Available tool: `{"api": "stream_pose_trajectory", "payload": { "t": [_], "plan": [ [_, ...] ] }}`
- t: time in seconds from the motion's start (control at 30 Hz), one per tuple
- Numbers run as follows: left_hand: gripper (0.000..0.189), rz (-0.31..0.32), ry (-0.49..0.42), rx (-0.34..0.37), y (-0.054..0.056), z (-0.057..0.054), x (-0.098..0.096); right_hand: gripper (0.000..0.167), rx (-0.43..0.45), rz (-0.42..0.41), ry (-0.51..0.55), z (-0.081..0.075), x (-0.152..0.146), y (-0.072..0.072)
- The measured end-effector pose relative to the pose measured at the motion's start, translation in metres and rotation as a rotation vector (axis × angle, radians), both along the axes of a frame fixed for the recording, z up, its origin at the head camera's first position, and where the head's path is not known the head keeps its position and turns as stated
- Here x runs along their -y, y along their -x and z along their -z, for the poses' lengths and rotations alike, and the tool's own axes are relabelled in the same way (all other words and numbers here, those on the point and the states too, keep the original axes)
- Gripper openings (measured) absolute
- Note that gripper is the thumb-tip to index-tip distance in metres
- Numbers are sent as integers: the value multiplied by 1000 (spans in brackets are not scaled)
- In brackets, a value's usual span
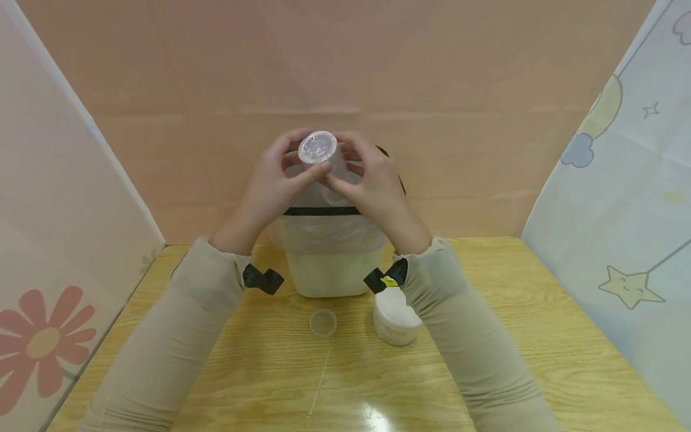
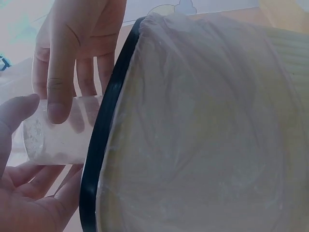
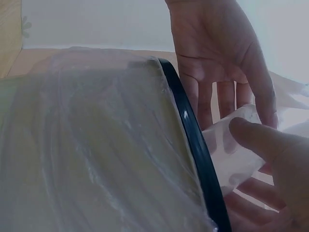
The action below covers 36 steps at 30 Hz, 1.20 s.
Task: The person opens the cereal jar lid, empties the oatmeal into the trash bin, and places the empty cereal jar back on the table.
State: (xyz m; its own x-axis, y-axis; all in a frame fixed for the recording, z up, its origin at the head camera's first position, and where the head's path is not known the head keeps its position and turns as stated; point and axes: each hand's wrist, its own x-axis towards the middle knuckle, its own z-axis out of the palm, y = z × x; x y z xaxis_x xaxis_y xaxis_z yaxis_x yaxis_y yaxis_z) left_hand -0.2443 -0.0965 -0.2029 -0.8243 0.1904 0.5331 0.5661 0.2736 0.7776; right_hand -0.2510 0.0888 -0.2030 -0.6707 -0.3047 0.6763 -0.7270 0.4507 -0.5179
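Note:
In the head view, a clear plastic cup [image 1: 318,147] is tipped over above a lined bin [image 1: 335,276], its base turned up toward me. My left hand [image 1: 274,180] grips the cup from the left, with thumb and fingers curled round it. From the other side my right hand [image 1: 376,180] holds the same cup, the two thumbs close together at its near side. Both wrist views show the cup [image 2: 60,145] lying sideways between the hands, its mouth end hidden behind the bin's black rim [image 3: 195,140].
A thin translucent bag [image 1: 335,233] lines the bin and folds over its outside. On the wooden table [image 1: 254,372] lie a round clear lid [image 1: 323,324] and a thin pale stick [image 1: 321,384]. A white tub [image 1: 395,324] stands beside my right sleeve [image 1: 469,324].

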Motion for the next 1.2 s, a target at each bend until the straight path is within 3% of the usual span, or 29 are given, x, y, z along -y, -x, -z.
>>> {"api": "stream_pose_trajectory", "payload": {
  "t": [0.27, 0.5, 0.93, 1.2],
  "plan": [
    [55, -73, 30, -55, -4, 9, 2, 55, -69, 6, -13, 9, -2, -6],
    [56, -60, -84, -60, -11, 16, 7, 43, -186, 54, 15, 21, -8, -8],
    [56, -17, -264, -94, -21, 25, 16, 40, -84, 81, 234, 33, -15, -7],
    [55, 79, -405, -103, -34, 33, 20, 38, -77, 34, 319, 35, -18, -15]
  ]
}}
